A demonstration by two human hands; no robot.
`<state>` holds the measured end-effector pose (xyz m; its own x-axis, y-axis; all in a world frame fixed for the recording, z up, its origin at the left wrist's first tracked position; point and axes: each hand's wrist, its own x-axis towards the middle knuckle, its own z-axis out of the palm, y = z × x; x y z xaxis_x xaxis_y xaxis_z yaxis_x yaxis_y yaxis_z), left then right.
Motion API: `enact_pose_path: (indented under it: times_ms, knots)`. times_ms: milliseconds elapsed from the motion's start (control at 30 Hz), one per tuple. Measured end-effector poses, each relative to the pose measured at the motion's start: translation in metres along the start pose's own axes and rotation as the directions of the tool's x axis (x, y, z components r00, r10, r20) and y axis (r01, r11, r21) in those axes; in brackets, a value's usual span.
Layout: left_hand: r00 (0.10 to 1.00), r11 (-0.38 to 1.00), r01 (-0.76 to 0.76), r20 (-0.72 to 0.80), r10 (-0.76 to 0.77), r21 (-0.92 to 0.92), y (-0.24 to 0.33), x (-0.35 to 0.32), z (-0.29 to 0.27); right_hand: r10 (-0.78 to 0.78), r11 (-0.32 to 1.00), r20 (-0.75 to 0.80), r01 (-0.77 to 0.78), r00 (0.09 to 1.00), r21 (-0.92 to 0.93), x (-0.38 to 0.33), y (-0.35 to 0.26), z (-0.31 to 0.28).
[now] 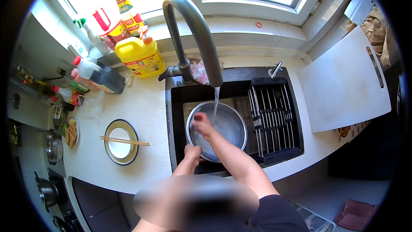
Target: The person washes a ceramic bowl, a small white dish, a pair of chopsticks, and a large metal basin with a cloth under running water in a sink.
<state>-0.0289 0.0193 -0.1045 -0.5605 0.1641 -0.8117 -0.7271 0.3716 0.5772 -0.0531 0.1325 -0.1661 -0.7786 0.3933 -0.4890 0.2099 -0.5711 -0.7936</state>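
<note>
A round metal basin (234, 129) sits in the dark sink (178, 103), under a stream of water (216, 99) from the tall curved faucet (199, 30). Its near left rim is gripped by my left hand (192, 152), with the fingers closed and partly hidden beneath the edge. My right hand (203, 125) is over the inside of the basin, close to its left wall. Motion smears those fingers, so whether they hold anything is unclear. Water covers at least part of the basin's bottom.
A metal drying rack (274, 120) spans the sink's right side. Left on the counter, chopsticks (124, 140) lie across stacked bowls (110, 129), near a plate of food (76, 133). A yellow pump jug (139, 58) stands behind. A white cutting board (343, 81) leans at right.
</note>
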Motion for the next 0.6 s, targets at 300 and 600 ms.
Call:
enact_pose_path:
  times_ms: [300, 600]
  knots:
    - [0.985, 0.991, -0.065, 0.166, 0.045, 0.12, 0.051, -0.055, -0.004, -0.482, 0.725, 0.21, 0.522, 0.851, -0.45, -0.036, -0.062, 0.016]
    - [0.978, 0.988, -0.094, 0.195, 0.068, 0.125, 0.081, -0.114, -0.026, -0.283, -0.601, 0.226, 0.011, 0.932, -0.799, -0.052, -0.129, -0.048]
